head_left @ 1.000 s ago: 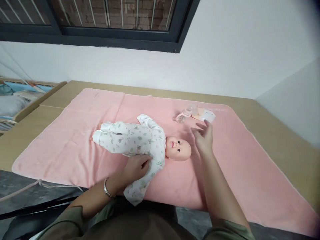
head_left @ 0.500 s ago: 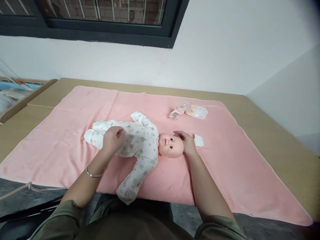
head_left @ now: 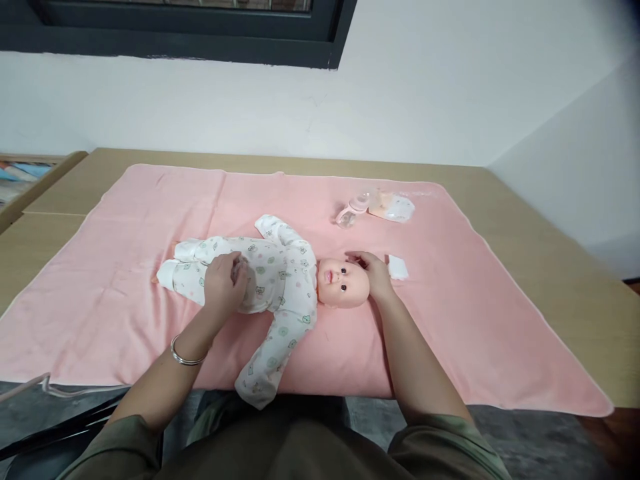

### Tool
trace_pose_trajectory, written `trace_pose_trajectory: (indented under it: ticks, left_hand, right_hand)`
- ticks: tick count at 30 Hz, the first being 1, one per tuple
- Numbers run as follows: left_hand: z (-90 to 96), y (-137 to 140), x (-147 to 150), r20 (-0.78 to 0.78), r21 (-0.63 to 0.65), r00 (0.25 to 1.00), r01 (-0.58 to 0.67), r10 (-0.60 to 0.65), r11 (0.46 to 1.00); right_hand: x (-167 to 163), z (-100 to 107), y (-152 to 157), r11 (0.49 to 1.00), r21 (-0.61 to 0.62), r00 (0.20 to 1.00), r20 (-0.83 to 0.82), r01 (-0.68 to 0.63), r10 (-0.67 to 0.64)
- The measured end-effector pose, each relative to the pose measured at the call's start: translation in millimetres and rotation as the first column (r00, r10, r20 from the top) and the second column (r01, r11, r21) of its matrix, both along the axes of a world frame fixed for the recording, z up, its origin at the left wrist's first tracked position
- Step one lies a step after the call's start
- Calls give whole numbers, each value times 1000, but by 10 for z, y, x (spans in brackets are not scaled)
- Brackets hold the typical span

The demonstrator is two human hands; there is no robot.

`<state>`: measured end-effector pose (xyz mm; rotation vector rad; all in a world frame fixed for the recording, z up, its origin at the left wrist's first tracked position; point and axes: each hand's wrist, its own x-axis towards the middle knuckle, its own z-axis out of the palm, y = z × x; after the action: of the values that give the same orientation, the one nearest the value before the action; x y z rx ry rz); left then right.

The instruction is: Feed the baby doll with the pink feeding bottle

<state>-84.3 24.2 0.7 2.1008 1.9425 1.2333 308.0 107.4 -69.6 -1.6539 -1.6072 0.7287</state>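
A baby doll (head_left: 343, 283) lies on its back, head to the right, in white printed clothes (head_left: 273, 273). The near sleeve stretches toward me and hangs over the edge; the far sleeve points away. My left hand (head_left: 227, 283), with a silver bracelet on its wrist, is at the doll's lower belly and upper legs. Its fingers are curled in, and whatever may be in them is hidden. At the crown of the doll's head is my right hand (head_left: 373, 272), fingers stretched and slightly bent along the far side, touching the head or very near it.
The pink blanket (head_left: 450, 320) covers most of the wooden table (head_left: 545, 267). Behind the doll's head lie a small bottle with pink parts (head_left: 353, 210) and a clear printed packet (head_left: 393, 207). A white folded pad (head_left: 398, 267) sits beside my right hand. A wall and window frame (head_left: 200, 40) rise behind.
My left hand's curled fingers have loosened and turned slightly over the doll's clothes. My right hand stays at the head. The view has tilted a little downward.
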Motion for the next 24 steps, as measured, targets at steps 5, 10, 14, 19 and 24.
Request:
trace_pose_trajectory:
  ticks: [5,10,14,19,24]
  left_hand:
    - [21,-5,-2,-30,-15,1000,7,-7,1000]
    - [1,11,-14,-54,32,998,46,-45,998]
    - [-7,0,-22,-38,32,998,51,-50,998]
    - [-10,-19,-12,-57,20,998,40,-39,999]
    - [-37,-6,-13,-56,31,998,32,-30,999]
  right_hand:
    - [-12,77,-27,999,-47,1000,2,1,0]
    - [-30,110,-35,999,-40,1000,27,2,0]
    - [-49,124,-19,998,-69,1000,27,1,1]
    - [-37,55,45,996,-84,995,98,-11,20]
    - [-13,8,92,997,-68,990,131,-33,41]
